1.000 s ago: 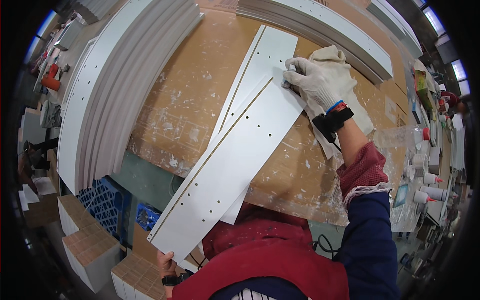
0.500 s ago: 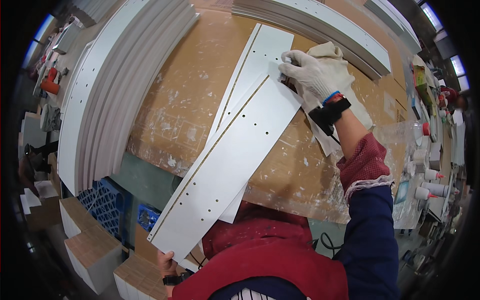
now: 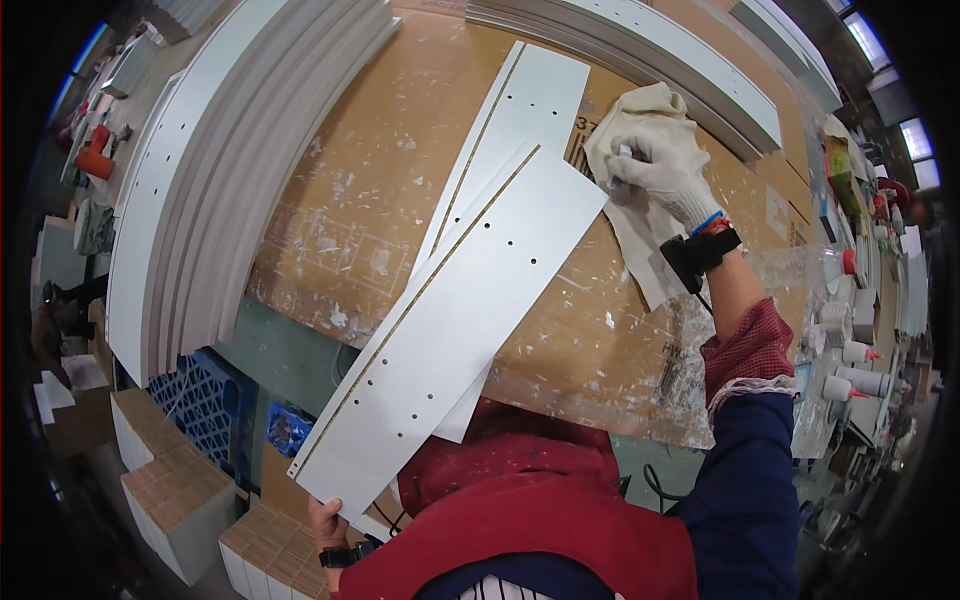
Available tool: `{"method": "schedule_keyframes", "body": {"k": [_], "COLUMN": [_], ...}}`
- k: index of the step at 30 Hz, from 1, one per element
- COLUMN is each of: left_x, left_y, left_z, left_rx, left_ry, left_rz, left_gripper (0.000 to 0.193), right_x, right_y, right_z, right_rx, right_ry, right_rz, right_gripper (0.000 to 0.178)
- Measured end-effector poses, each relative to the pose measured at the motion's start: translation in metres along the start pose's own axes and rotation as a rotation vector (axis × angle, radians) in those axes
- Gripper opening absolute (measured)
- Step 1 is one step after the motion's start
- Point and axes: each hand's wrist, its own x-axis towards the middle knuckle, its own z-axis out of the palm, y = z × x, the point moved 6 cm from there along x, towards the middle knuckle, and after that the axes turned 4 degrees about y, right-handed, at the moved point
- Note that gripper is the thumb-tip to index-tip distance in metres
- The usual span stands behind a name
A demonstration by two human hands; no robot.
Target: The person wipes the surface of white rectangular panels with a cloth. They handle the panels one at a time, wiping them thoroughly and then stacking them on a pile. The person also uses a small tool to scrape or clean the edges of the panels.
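Two white panels lie crossed before us: the top panel (image 3: 450,300) slants from near left to far right, and the bottom panel (image 3: 535,85) shows beyond it at the far end, with a corner peeping out near our red apron (image 3: 520,450). Each has a brown groove near its left edge and dark holes. Our bare left hand (image 3: 328,520) is clamped on the top panel's near end, thumb above, where it juts past the table (image 3: 330,220). Our gloved right hand (image 3: 668,182) is over the cloth (image 3: 648,265), just beside the panel's far corner and apart from it; its fingers are curled around a small grey piece, too hidden for us to tell its kind. We have one panel stack (image 3: 170,210) at left, another stack (image 3: 640,50) at the far side, and a clear bottle (image 3: 820,266) at right.
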Motion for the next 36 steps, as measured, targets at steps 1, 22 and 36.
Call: {"method": "schedule_keyframes", "body": {"k": [1, 22, 36], "left_x": [-0.001, -0.003, -0.002], "left_y": [0.002, 0.003, 0.002], "left_z": [0.000, 0.003, 0.000], "left_rx": [-0.002, 0.006, 0.023], "left_ry": [-0.002, 0.004, 0.020], "left_rz": [0.004, 0.007, 0.010], "left_gripper": [0.071, 0.071, 0.073], "right_x": [-0.001, -0.037, -0.054], "right_y": [-0.008, 0.001, -0.008], "right_z": [0.003, 0.004, 0.009], "right_rx": [-0.017, -0.012, 0.061], "right_ry": [0.000, 0.177, 0.307], "right_rz": [-0.007, -0.032, 0.027], "right_gripper": [0.015, 0.029, 0.034]}}
